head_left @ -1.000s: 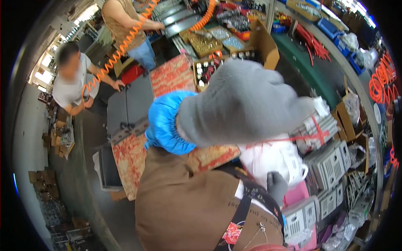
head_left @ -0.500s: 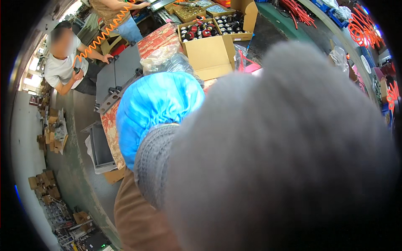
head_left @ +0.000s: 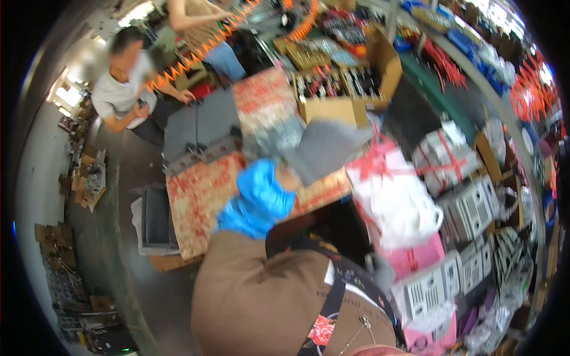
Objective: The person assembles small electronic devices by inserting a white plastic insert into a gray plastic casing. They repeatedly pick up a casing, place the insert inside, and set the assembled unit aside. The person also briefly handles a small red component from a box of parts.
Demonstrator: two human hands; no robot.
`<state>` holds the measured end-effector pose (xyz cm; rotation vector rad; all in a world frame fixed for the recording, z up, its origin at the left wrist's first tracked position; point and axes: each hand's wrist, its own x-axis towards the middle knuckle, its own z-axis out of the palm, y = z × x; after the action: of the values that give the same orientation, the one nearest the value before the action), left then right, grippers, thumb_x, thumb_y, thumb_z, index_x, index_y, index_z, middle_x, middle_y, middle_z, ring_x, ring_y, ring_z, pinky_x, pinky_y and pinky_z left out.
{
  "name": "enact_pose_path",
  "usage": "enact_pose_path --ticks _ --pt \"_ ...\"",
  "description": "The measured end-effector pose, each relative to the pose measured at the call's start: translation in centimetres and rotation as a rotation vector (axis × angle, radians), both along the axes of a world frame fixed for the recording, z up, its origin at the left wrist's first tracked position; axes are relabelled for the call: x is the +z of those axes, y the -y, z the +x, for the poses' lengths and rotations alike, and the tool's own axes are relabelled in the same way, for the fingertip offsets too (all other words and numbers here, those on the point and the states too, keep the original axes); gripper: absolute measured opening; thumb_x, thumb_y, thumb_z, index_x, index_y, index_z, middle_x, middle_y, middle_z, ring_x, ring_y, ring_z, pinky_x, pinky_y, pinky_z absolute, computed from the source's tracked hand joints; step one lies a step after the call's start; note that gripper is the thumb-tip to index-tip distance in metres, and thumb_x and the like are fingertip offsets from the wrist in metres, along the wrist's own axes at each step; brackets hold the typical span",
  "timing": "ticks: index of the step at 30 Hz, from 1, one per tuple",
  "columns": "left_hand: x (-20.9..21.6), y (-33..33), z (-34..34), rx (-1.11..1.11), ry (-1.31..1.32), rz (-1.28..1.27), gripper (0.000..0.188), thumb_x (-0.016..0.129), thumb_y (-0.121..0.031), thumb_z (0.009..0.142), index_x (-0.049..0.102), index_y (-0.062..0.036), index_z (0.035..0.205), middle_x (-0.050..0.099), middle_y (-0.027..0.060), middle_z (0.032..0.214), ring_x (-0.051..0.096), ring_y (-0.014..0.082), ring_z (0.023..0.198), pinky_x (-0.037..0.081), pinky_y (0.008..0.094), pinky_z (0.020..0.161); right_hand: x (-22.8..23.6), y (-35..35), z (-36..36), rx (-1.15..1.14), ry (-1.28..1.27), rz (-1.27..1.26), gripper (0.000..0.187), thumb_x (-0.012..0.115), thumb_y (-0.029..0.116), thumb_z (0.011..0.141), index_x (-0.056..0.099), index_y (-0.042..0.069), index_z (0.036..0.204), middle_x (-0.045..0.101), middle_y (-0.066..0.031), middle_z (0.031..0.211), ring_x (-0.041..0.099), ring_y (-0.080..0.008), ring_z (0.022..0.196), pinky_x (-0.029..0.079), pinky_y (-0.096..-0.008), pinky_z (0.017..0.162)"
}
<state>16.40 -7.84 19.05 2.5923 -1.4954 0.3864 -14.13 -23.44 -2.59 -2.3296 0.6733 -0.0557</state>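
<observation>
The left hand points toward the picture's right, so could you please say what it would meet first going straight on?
The left hand would probably first meet the red-tied pink bundle beyond its fingers, though blur and the fisheye view leave the depth unclear.

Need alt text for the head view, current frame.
A blurred, gray-gloved left hand in a blue sleeve cover extends over a red-and-cream table, near clear plastic and an open carton. At left, a co-worker in white stands beside a gray metal case; a white bag lies at right.
</observation>
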Motion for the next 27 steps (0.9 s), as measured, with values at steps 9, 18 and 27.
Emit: enact_pose_path --ticks 9,18,27 --pt "-27.7 -22.6 6.5 0.990 0.096 -0.499 0.055 0.068 -0.035 0.088 0.056 -0.0037 0.132 0.057 0.0202 0.131 0.048 0.0390 0.126 0.036 0.0493 0.109 17.7 -1.6 28.2 0.837 0.533 0.253 0.055 0.068 0.041 0.091 0.057 0.005 0.131 0.063 -0.0196 0.121 0.061 -0.0363 0.113 0.049 -0.0406 0.094" --pt "-39.8 -29.4 3.6 1.076 -0.066 -0.193 0.047 0.056 -0.032 0.093 0.055 -0.0087 0.133 0.054 0.0151 0.137 0.041 0.0376 0.134 0.030 0.0500 0.113 29.6 0.7 48.6 0.844 0.961 0.654 0.075 0.030 0.060 0.102 0.029 0.005 0.154 0.029 -0.0130 0.160 0.025 -0.0257 0.149 0.019 -0.0449 0.120" --pt "-38.1 -26.8 4.5 1.090 -0.172 -0.200 0.047 0.057 -0.028 0.091 0.052 -0.0073 0.133 0.050 0.0146 0.139 0.039 0.0361 0.135 0.025 0.0511 0.115 -1.6 7.8 44.0 0.176 0.018 1.249 0.083 0.030 0.070 0.098 0.038 0.005 0.149 0.039 -0.0106 0.154 0.037 -0.0223 0.140 0.030 -0.0433 0.113"
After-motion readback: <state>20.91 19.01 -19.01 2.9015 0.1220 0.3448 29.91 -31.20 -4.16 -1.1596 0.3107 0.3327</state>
